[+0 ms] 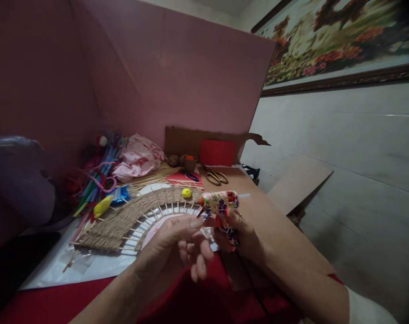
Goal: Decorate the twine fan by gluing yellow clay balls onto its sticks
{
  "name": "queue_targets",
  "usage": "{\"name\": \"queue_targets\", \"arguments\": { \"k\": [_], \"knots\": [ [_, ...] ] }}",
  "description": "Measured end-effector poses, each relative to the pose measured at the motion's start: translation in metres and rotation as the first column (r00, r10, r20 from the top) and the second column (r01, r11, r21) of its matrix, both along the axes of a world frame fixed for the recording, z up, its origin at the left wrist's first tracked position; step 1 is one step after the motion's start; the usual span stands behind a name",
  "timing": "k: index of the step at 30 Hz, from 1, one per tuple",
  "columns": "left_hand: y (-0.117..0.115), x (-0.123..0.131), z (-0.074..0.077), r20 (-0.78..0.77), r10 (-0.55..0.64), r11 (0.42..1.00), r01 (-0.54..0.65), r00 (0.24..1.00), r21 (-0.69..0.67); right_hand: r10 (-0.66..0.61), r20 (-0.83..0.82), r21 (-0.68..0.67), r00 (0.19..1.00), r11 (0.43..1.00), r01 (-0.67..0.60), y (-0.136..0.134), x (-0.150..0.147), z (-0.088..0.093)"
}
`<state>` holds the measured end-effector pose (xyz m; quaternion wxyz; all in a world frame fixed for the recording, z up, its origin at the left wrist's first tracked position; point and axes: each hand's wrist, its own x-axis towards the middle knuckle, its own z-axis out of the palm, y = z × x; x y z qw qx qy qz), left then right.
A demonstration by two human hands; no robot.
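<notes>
My right hand (241, 234) is wrapped round the handle of a flower-patterned glue gun (221, 204), whose orange nozzle points left and whose clear stick shows at the back. Close to the nozzle is my left hand (184, 240), its thumb and forefinger brought together and the other fingers loosely curled; what they pinch is too small to name. Beyond both hands lies a curved woven twine piece (123, 218) with thin wooden sticks, on a white sheet (49, 270). A yellow lump (186, 193) sits on the weave near the nozzle.
Gold-handled scissors (217, 177), a dark-handled tool (190, 174) and red paper (217, 153) lie at the back. Pipe cleaners (98, 184) and pink cloth (138, 155) are heaped on the left. A brown board (275, 229) extends right, and a cord hangs below the glue gun.
</notes>
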<state>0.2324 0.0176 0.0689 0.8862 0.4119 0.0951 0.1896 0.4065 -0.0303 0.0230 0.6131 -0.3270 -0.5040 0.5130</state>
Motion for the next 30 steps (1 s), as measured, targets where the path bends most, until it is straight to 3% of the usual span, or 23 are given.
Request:
{"name": "queue_targets", "arguments": {
  "k": [10, 14, 18, 26, 30],
  "knots": [
    [0.0001, -0.0002, -0.005, -0.094, 0.088, 0.991, -0.097, 0.992, -0.095, -0.227, 0.082, -0.022, 0.97, 0.973, 0.23, -0.0089, -0.0043, 0.0028],
    [-0.0012, 0.0005, -0.0022, -0.133, 0.112, 0.984, -0.129, 0.985, -0.126, -0.231, 0.153, -0.005, 0.961, 0.972, 0.234, -0.0096, -0.0053, 0.0044],
    [-0.002, 0.0002, 0.0014, -0.135, 0.131, 0.982, -0.147, 0.982, -0.119, -0.269, 0.097, -0.014, 0.958, 0.962, 0.272, -0.0071, -0.0033, -0.0016],
    [-0.0032, -0.002, -0.0005, -0.056, 0.061, 0.987, -0.068, 0.997, -0.143, -0.171, 0.061, 0.014, 0.983, 0.985, 0.17, -0.0057, -0.0052, -0.0008],
    [-0.0031, -0.0016, -0.0009, -0.073, 0.055, 0.989, -0.065, 0.996, -0.129, -0.195, 0.073, 0.005, 0.978, 0.981, 0.195, -0.0071, -0.0069, 0.0014]
  ]
}}
